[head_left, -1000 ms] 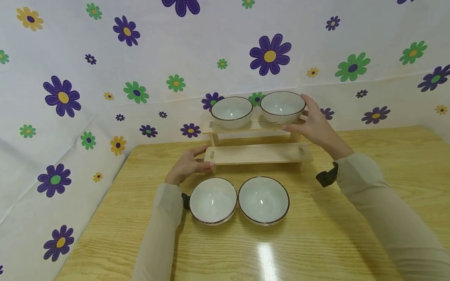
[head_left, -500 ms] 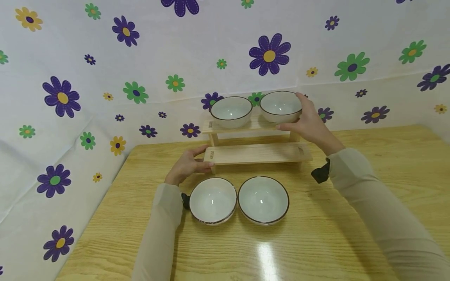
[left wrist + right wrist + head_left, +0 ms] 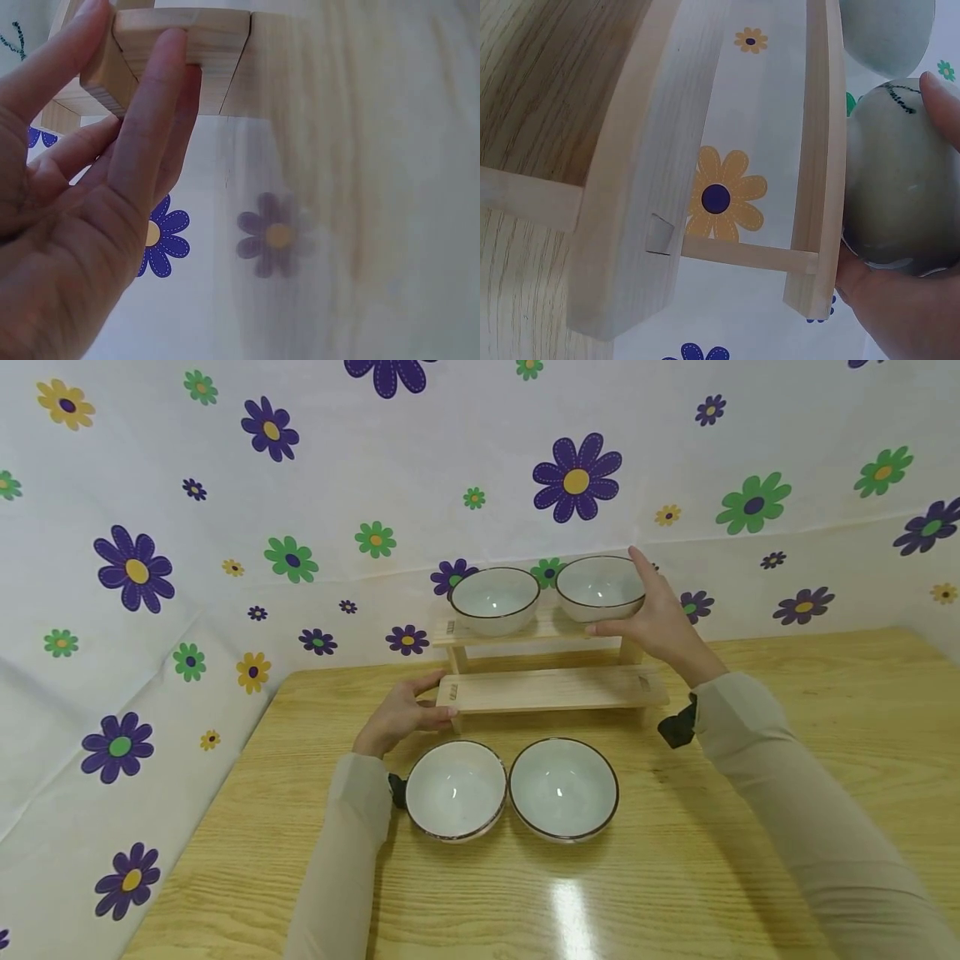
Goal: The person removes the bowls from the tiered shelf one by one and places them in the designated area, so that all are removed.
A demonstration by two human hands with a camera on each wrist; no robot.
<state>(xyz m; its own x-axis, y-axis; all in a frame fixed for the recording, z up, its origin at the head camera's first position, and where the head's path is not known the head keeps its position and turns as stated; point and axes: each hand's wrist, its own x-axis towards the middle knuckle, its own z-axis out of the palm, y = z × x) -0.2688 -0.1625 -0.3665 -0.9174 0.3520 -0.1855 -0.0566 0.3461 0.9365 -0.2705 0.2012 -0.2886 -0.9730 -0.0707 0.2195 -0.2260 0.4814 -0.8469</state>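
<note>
In the head view, a two-tier wooden rack (image 3: 555, 690) stands on the table. My left hand (image 3: 401, 714) grips the left end of its lower shelf; the left wrist view shows the fingers (image 3: 150, 112) against the shelf's end. On the upper shelf, my right hand (image 3: 663, 622) holds a white, dark-rimmed bowl (image 3: 600, 585) by its right side, thumb low at the front and a finger above the rim. The right wrist view shows this bowl (image 3: 904, 180) from its side, beside the shelf edge. A second such bowl (image 3: 495, 597) sits to its left.
Two more dark-rimmed bowls, a left one (image 3: 456, 790) and a right one (image 3: 563, 789), stand side by side on the wood-grain table (image 3: 465, 902) in front of the rack. A white flowered cloth (image 3: 480, 452) hangs behind.
My right hand has shifted slightly left around the upper right bowl, its finger now rising above the rim. The left hand and the other bowls stay in place.
</note>
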